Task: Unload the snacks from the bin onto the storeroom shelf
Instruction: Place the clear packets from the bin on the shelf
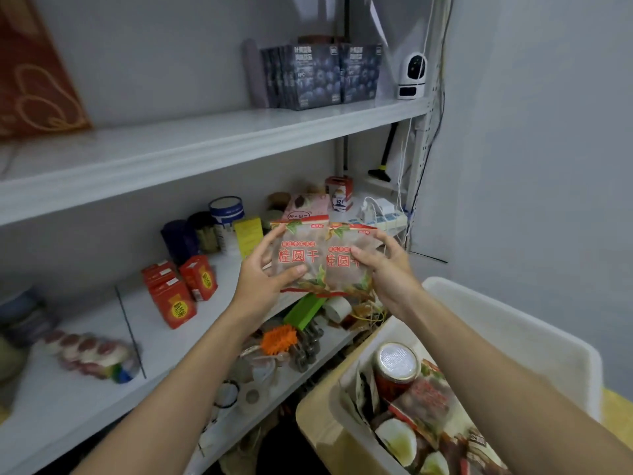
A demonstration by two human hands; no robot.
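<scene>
Two clear snack bags with red print hang in the air over the middle shelf (pixel 102 344). My left hand (pixel 265 274) grips the left bag (pixel 298 248), thumb across its front. My right hand (pixel 387 265) grips the right bag (pixel 346 272), which overlaps the left one. The white bin (pixel 513 334) stands at the lower right. It holds a red can with a foil lid (pixel 395 366) and more snack packets (pixel 431 399).
On the middle shelf stand red boxes (pixel 178 289), tins and jars (pixel 226 210), a yellow box (pixel 249 234) and a sausage pack (pixel 89 351). Small clutter and a green block (pixel 305 311) lie near its front edge. Dark boxes (pixel 308 77) and a white camera (pixel 412 75) occupy the upper shelf.
</scene>
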